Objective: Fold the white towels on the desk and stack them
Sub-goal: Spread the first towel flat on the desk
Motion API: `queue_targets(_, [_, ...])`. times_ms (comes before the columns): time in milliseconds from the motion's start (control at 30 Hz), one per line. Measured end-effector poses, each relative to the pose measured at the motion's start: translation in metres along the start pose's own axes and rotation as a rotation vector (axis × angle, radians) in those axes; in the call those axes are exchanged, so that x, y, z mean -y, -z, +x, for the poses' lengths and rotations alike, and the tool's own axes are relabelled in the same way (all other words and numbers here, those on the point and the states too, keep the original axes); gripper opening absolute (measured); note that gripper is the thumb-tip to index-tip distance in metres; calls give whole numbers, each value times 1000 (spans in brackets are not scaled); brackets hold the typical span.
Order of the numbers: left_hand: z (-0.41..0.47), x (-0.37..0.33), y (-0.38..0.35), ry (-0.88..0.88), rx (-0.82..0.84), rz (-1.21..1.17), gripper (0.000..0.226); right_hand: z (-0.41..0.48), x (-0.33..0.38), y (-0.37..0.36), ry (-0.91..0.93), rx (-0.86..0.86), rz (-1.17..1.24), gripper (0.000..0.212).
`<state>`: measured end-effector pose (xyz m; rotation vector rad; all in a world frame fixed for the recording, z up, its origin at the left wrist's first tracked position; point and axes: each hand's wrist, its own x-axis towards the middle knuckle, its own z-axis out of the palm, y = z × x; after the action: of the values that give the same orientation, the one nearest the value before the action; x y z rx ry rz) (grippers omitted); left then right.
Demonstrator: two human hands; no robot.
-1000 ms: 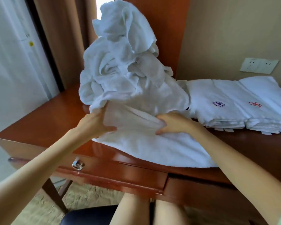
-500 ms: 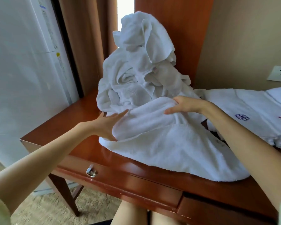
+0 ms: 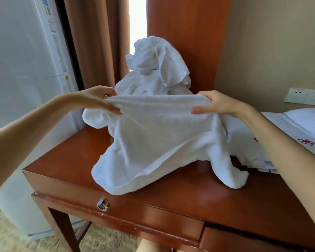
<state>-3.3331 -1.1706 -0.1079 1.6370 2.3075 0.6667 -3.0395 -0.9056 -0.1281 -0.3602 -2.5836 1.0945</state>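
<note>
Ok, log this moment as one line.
left hand: grips towel top edge | right hand: same | towel bottom: on desk | pile: crumpled behind

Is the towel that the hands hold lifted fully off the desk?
No: the left hand and right hand grip the towel by its top, but its lower edge lies on the desk.

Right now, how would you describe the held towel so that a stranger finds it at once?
Find the reddish wooden desk. Above its front, one white towel is stretched between the left hand and right hand, its lower edge resting on the desktop. Unlike the crumpled heap behind and the folded embroidered towels at right, it alone is lifted and spread.
</note>
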Motion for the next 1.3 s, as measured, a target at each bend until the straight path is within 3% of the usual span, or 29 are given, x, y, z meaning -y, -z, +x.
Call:
queue_targets(167, [12,17,21,25,-264,41,52,-3,16,-5,-6,57,-185,35])
queue_targets(233, [20,27,20,142,-447,233,57,-4,11,-4,-84,144,-287,38])
queue_targets(300, [27,35,1,298,-488,480,64,-5,-4,-7,-183,230,-375,38])
queue_targets(367, [28,32,-34,384,-381,614,76,-9,-24,-15,-231,231,-454,30])
queue_targets(400, [28,27,-54,348,-315,668,82,-11,-35,-20,-238,196,-446,22])
queue_targets(467, [23,9,-100,77,-230,697,85,-15,-53,-31,-261,88,-320,15])
queue_targets(533, [9,-13,-153,-313,-204,578,67,-19,-65,-38,-257,-38,-223,23])
queue_targets(600, [-10,-34,-203,-522,-104,458,55,-22,-74,-42,-230,-127,-224,26])
queue_targets(700, [-22,-52,-245,-503,-14,371,64,-27,-84,-51,-222,-199,-313,24])
queue_targets(800, [-20,-60,-252,-567,-221,344,65,-28,-87,-55,-177,-277,-344,23])
queue_targets(867, [-17,-67,-254,-622,-257,403,65,-26,-84,-54,-142,-310,-346,23])
queue_targets(967, [-17,-81,-255,-605,-175,398,32,-22,-75,-53,-106,-341,-409,23])
queue_targets(1033, [-26,-90,-253,-575,-125,242,24,-20,-71,-53,-85,-373,-492,23])
queue_targets(1100, [-42,-96,-256,-685,-32,112,16,-19,-72,-51,-78,-420,-562,24])
queue_targets(1167, [-59,-102,-263,-800,154,91,12,-18,-75,-48,-104,-464,-602,26])
queue_targets(1300, [-62,-104,-267,-759,364,-32,18,-17,-84,-51,-208,-468,-787,39])
